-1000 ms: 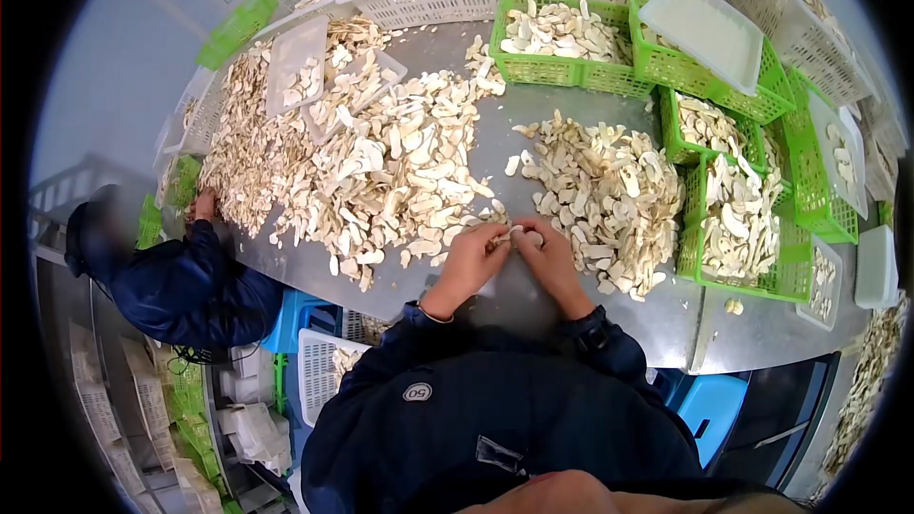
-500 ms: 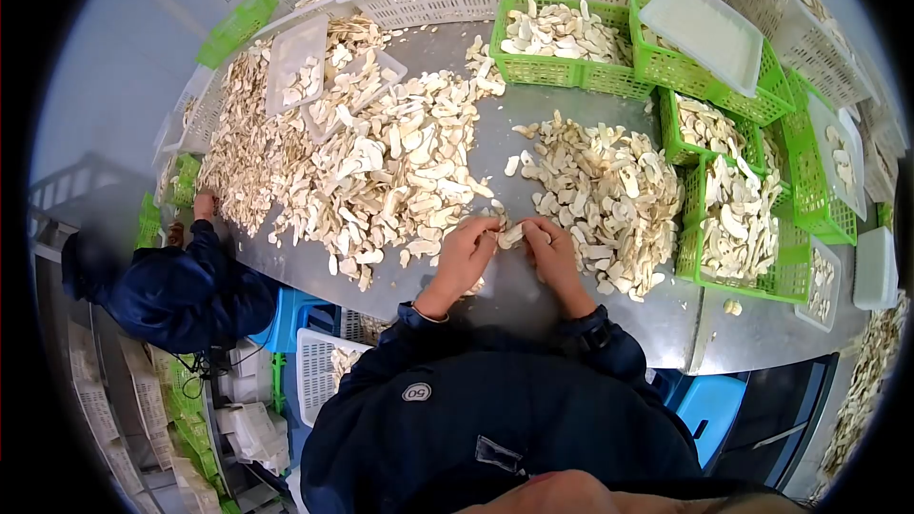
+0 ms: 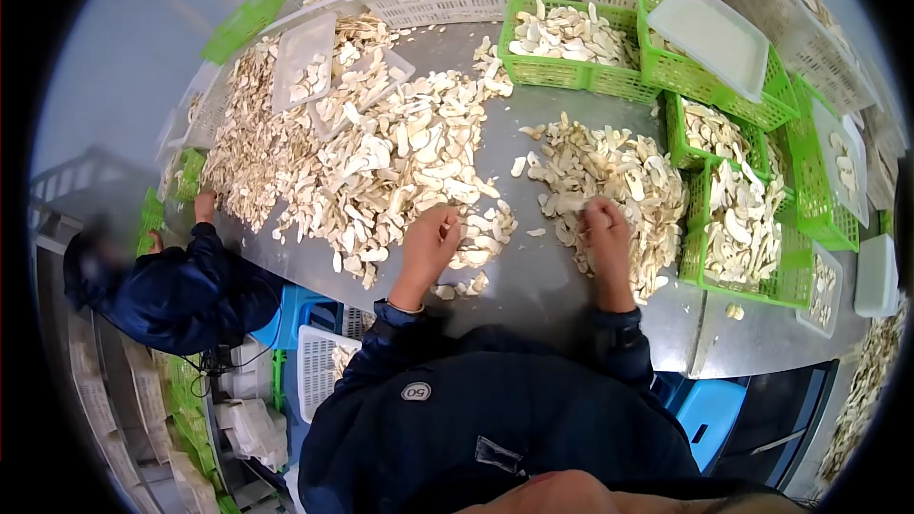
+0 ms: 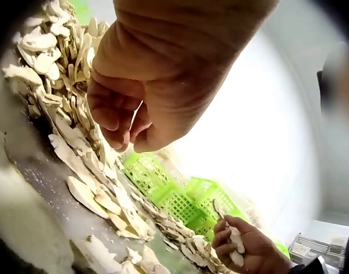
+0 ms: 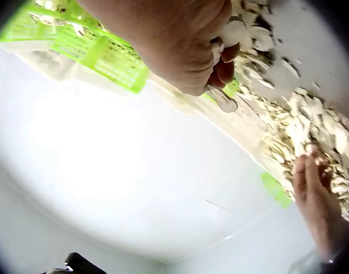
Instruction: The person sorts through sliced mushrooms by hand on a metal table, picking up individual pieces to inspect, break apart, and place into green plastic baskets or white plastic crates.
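My right hand (image 3: 606, 233) grips several pale dried mushroom slices (image 5: 223, 100) in curled fingers, over the right-hand heap (image 3: 619, 176). Seen from the left wrist, slices (image 4: 236, 245) stick out of that hand's fingers. My left hand (image 3: 430, 243) hovers at the near edge of the large left heap (image 3: 400, 157), beside a small group of slices (image 3: 486, 233). Its fingers (image 4: 109, 114) are loosely bent, thumb close to them, and nothing shows between them. In the right wrist view, the left hand's fingers overlap slices in the heap.
Green baskets (image 3: 581, 73) of slices stand at the back and right of the metal table (image 3: 533, 271). White crates (image 3: 457, 2) line the far edge. Clear trays (image 3: 305, 57) lie on the left heap. Another person in dark clothing (image 3: 195, 295) works at the left end.
Both hands were together at the table's middle, with a slice between them. Now they are apart: the left has moved left to the large heap, the right rightward over the other heap.
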